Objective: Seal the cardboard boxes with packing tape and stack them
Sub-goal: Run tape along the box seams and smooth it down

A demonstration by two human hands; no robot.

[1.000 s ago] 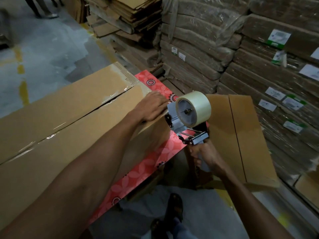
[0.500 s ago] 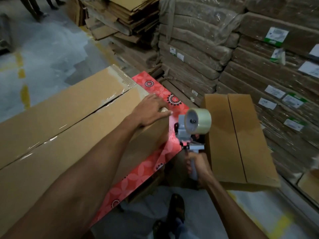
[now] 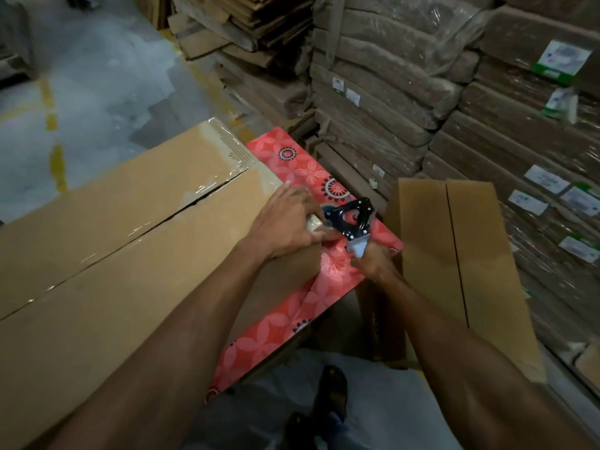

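A long cardboard box [image 3: 123, 241] lies on a red flowered table [image 3: 328, 280], its top seam covered with clear tape. My left hand [image 3: 285, 222] presses on the box's near right corner, fingers spread over the edge. My right hand [image 3: 373, 264] grips the handle of a tape dispenser [image 3: 352, 219], whose black frame is turned flat against the box's end face beside my left hand. The tape roll is mostly hidden behind my left hand. A second cardboard box [image 3: 454, 254] stands to the right of the table, its flaps closed.
Wrapped bundles of flat cardboard [image 3: 422, 102] with white labels are stacked along the right and back. Loose flattened cartons [image 3: 246, 30] pile up behind the table. Grey floor with yellow markings [image 3: 58, 164] lies to the left. My feet [image 3: 324, 407] stand below the table edge.
My right hand has swung the tape dispenser up and left onto the box's end, turning it flat. My left hand has slid to the corner beside it.
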